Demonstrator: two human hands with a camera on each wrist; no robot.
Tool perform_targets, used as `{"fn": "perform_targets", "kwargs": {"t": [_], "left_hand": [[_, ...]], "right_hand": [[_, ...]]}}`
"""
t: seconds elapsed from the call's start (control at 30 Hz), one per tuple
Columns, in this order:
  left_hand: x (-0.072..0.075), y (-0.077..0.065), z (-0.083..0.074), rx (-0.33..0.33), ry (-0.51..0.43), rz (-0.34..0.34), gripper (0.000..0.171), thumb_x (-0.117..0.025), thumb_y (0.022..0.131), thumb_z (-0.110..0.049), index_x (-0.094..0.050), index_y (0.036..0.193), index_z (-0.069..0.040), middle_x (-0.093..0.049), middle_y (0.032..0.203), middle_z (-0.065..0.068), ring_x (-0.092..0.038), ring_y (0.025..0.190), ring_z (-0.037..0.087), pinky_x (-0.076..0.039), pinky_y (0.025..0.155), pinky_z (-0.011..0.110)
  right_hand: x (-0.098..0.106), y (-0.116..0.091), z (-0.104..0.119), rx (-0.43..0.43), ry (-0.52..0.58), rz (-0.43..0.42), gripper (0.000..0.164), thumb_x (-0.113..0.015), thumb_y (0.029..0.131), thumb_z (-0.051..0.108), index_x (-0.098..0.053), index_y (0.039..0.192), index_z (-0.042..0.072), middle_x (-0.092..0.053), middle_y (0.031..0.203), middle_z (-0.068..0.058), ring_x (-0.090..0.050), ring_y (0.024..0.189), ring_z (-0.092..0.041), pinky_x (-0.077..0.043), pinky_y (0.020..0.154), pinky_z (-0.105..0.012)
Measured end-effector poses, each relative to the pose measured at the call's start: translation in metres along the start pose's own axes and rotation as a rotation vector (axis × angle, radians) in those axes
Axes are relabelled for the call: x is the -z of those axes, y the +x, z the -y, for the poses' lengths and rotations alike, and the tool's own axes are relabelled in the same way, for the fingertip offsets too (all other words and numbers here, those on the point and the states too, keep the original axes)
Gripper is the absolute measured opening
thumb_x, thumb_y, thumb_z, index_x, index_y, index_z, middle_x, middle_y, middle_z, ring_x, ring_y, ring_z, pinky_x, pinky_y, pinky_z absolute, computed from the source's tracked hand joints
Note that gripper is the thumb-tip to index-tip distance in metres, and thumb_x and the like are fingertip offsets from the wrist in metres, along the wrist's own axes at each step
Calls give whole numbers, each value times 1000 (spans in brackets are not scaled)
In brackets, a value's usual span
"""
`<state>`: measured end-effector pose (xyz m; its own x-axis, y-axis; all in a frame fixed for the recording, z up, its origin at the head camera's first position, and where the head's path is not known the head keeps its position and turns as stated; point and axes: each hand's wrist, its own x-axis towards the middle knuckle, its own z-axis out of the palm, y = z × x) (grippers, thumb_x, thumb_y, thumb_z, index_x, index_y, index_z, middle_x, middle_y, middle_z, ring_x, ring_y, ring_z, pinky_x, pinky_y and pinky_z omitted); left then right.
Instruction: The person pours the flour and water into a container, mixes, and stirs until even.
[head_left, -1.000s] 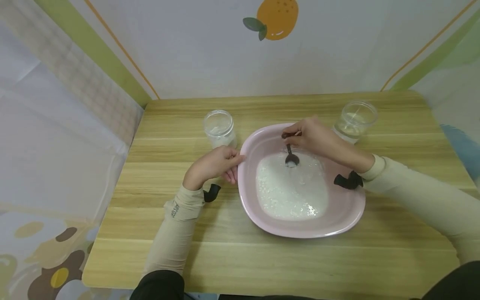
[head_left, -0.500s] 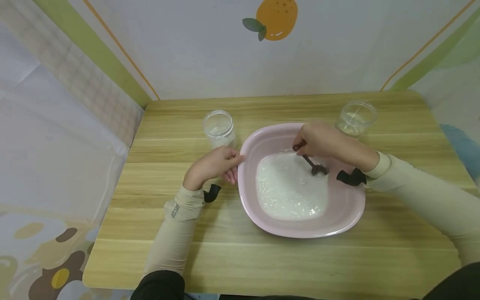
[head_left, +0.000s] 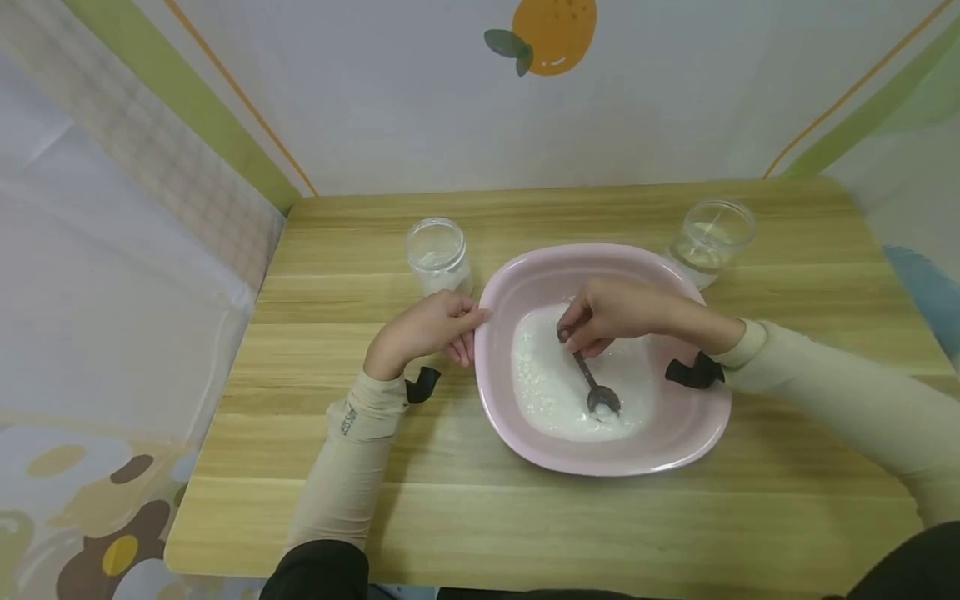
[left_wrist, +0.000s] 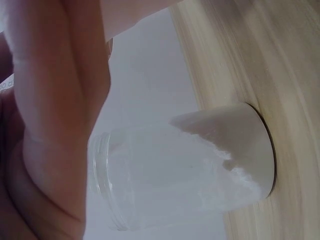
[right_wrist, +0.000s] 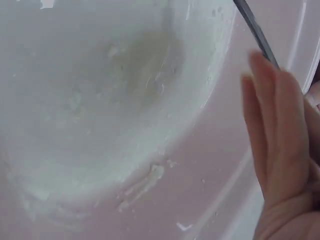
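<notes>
A pink basin (head_left: pixel 693 433) holds a milky white liquid (head_left: pixel 543 392) with small pale lumps floating toward its left side. My right hand (head_left: pixel 626 315) is over the basin and pinches the handle end of a dark brown spoon (head_left: pixel 587 372). The spoon's bowl sits in the liquid near the front, with some white stuff in it. At the basin's left rim my left hand (head_left: pixel 429 329) grips the edge, thumb on top and fingers below. In the right wrist view, white residue (right_wrist: pixel 145 185) sticks to the pink wall.
Just behind my left hand stands a clear jar (head_left: pixel 438 254); the left wrist view shows white powder (left_wrist: pixel 235 150) heaped inside it. Another clear jar (head_left: pixel 708 242), with clear liquid, is beyond the basin's right rear. Everything rests on a wooden table (head_left: pixel 337 517) against a fabric-covered wall.
My right hand has swept the spoon from the back of the basin to the right, then forward and left to the front of the liquid. The left hand stays at the rim.
</notes>
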<state>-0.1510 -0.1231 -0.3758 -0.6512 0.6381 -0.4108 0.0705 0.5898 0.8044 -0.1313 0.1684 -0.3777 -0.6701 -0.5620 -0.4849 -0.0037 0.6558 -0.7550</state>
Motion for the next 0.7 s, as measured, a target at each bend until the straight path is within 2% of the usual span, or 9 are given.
{"fn": "perform_targets", "kwargs": {"t": [0.13, 0.23, 0.33, 0.43, 0.57, 0.7], "left_hand": [[0, -1, -1, -2, 2, 7, 35, -49, 111, -24, -70, 100, 2, -69, 67, 6, -68, 58, 15, -65, 71, 54], [1, -1, -2, -3, -1, 10, 35, -49, 112, -24, -70, 100, 2, -69, 68, 7, -68, 58, 14, -65, 70, 52], [1, -2, -3, -5, -1, 14, 35, -49, 112, -24, -70, 101, 2, -69, 68, 7, -68, 58, 14, -66, 69, 51], [1, -2, -3, -4, 1, 12, 35, -49, 112, -24, -70, 101, 2, -69, 67, 6, -68, 58, 14, -65, 70, 52], [1, -2, -3, 6, -3, 8, 34, -50, 111, -24, -71, 100, 1, -69, 67, 5, -68, 58, 14, -65, 71, 54], [1, -1, -3, 11, -7, 9, 35, -50, 111, -24, -70, 99, 1, -68, 66, 5, -68, 58, 14, -65, 71, 53]], "right_hand": [[0, 7, 4, 15, 57, -129, 17, -76, 94, 7, -77, 108, -3, -78, 91, -8, -76, 79, -14, -66, 75, -27], [5, 7, 7, 47, 35, -258, 20, -77, 94, 9, -78, 111, -2, -81, 98, -13, -79, 83, -23, -66, 74, -28], [11, 3, 9, 101, -78, -380, 19, -76, 95, 10, -80, 111, 2, -81, 103, -13, -79, 86, -27, -63, 69, -24], [19, -2, 9, 140, -247, -475, 18, -74, 96, 8, -80, 112, 3, -81, 103, -12, -78, 85, -24, -57, 63, -19], [28, -7, 8, 108, -418, -507, 20, -73, 95, 4, -80, 114, 4, -81, 103, -14, -73, 72, -18, -54, 60, -24], [33, -13, 7, 27, -520, -442, 19, -74, 94, 4, -81, 112, 6, -80, 104, -16, -70, 72, -19, -57, 61, -31]]}}
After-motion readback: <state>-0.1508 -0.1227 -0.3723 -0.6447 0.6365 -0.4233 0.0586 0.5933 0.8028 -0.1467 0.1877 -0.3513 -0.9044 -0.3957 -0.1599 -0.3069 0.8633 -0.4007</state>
